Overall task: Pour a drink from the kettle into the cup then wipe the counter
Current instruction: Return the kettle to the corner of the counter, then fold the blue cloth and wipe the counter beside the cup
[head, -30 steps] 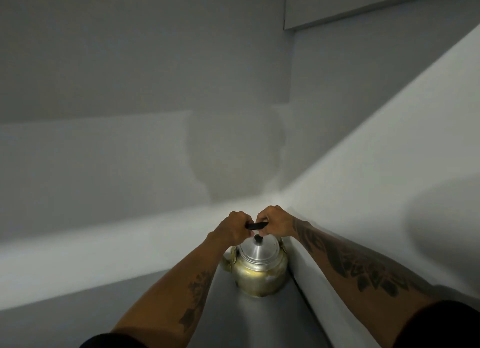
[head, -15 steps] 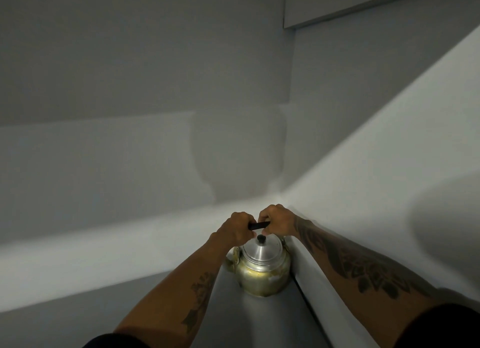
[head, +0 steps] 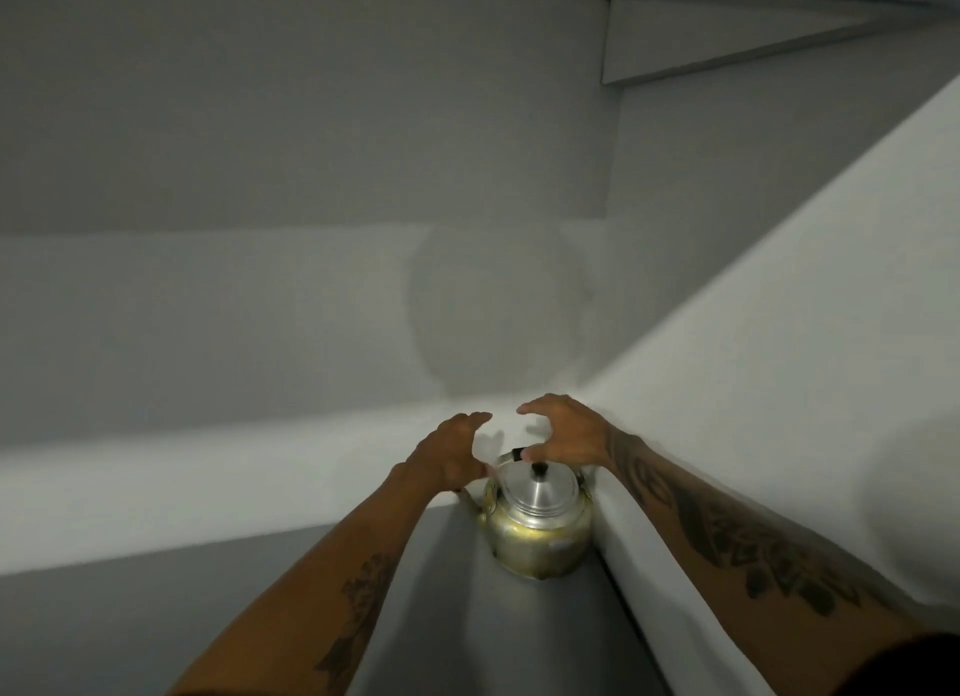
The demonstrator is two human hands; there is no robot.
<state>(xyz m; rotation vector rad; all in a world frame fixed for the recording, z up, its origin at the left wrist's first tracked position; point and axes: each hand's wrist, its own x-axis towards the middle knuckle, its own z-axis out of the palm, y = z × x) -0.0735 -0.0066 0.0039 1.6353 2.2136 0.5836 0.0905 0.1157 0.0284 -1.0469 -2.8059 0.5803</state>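
A brass-coloured metal kettle [head: 537, 531] with a silver lid and a black knob stands on the grey counter [head: 467, 633], tucked into the corner against the right wall. Its black handle has dropped back behind the lid. My left hand [head: 451, 453] hovers just left of and above the kettle, fingers spread, holding nothing. My right hand [head: 563, 430] hovers over the handle with fingers apart, a fingertip close to or touching it. No cup or cloth is in view.
A pale wall [head: 208, 331] runs behind the counter and another pale wall [head: 779, 331] closes in on the right, meeting in a corner just behind the kettle. A boxed ledge [head: 727, 35] juts out high on the right. The counter stretches toward me and to the left.
Both hands have let go of the kettle's handle and opened, lifting slightly up and apart. The handle has tipped back behind the lid. The kettle stays in place.
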